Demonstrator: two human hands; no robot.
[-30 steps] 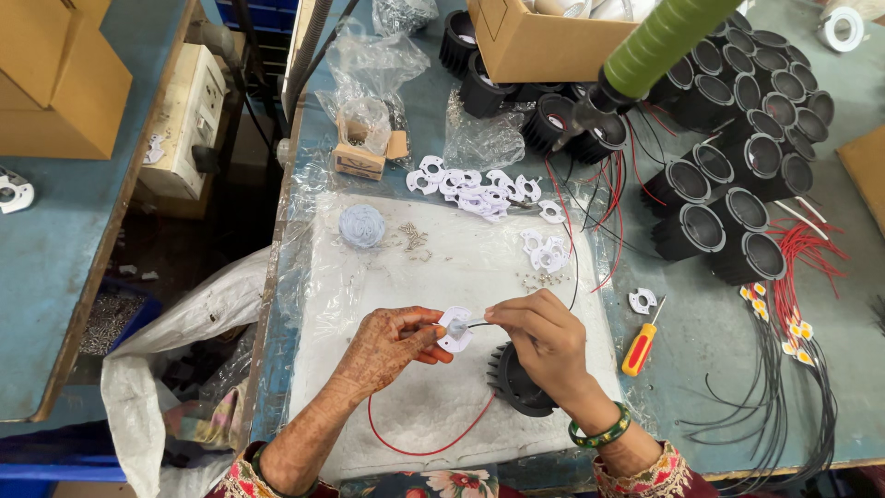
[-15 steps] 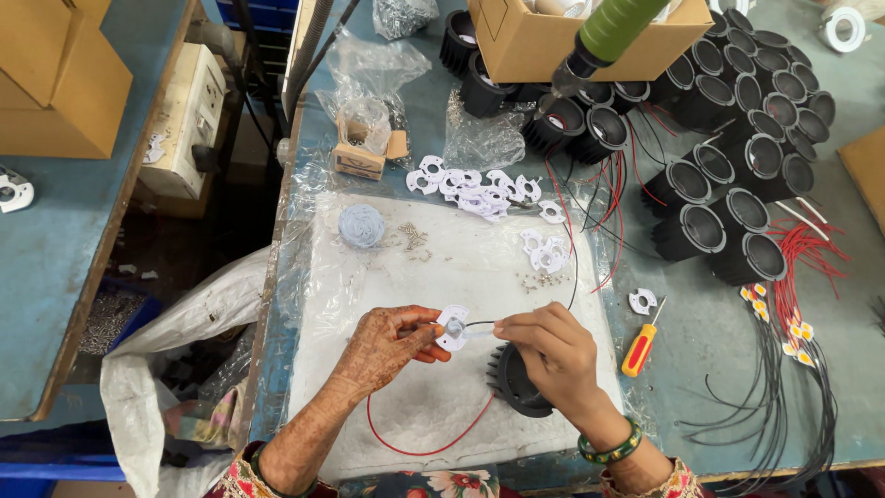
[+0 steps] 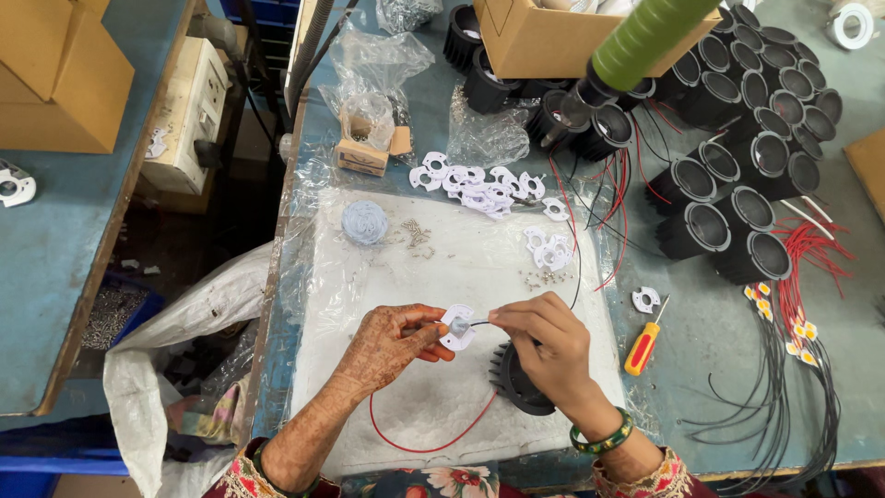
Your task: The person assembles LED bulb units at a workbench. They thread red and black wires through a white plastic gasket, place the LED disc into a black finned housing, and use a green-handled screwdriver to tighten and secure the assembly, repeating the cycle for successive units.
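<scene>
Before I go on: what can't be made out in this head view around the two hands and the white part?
- Black finned housing: mostly hidden under the right hand.
- White holder: its centre is covered by left hand fingertips; detail too small.
- Red wire: its ends are hidden.
- Cardboard box: cut off by the top edge.

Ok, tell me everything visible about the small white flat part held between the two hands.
The small white flat plastic-looking part is roughly round with a lobed edge and a grey centre. It is held above the clear plastic sheet, pinched by the left hand; the right hand meets it with a thin wire.
</scene>
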